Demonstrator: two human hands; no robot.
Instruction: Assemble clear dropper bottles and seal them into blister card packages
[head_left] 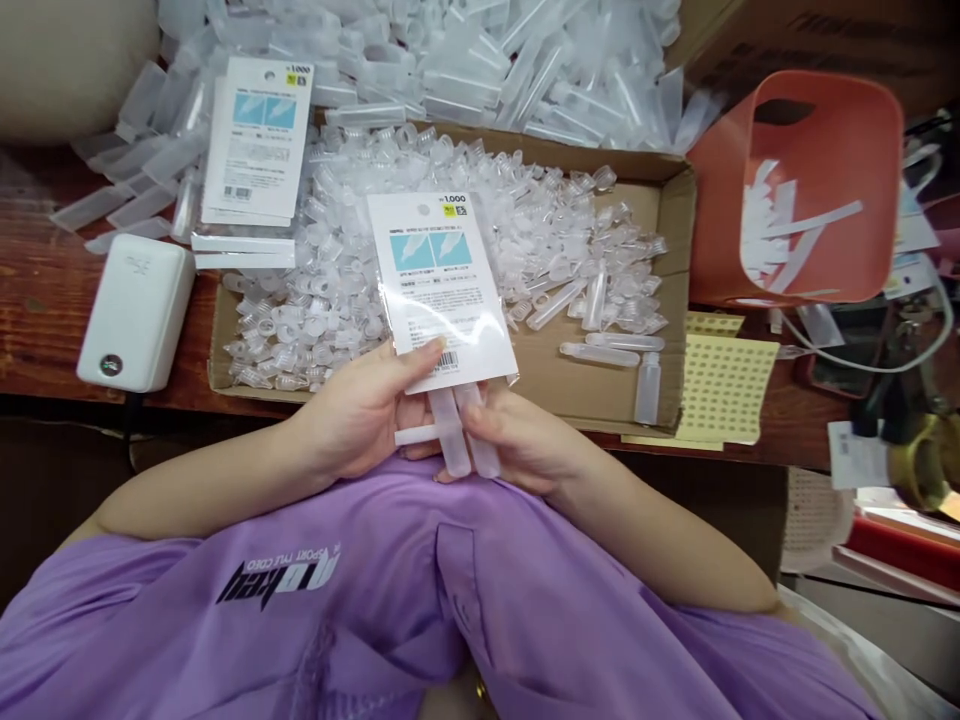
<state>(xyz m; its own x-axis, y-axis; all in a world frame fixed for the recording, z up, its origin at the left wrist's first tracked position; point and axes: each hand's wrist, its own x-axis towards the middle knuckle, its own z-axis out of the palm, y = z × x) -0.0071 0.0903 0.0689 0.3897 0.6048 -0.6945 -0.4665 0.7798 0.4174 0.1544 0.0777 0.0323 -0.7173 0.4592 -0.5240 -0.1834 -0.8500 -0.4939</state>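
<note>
My left hand (375, 405) is closed on a white printed card packet (442, 300) in clear film, its thumb pressing near the barcode. A narrow white strip (417, 435) sticks out by these fingers. Below the packet's lower edge, two translucent plastic tubes (450, 440) stick out side by side. My right hand (525, 435) is closed round the right-hand tube, thumb against it. How far the tubes reach behind or into the packet is hidden. Both hands are close to my purple shirt, in front of a shallow cardboard box (540, 395).
Clear nozzle caps (337, 210) and a few tubes lie in the box. More tubes (480, 60) are heaped behind it. Similar card packets (255, 150) lie at left, beside a white power bank (135, 310). A red bin (825, 180) with paper strips and yellow sticker sheets (724, 385) are at right.
</note>
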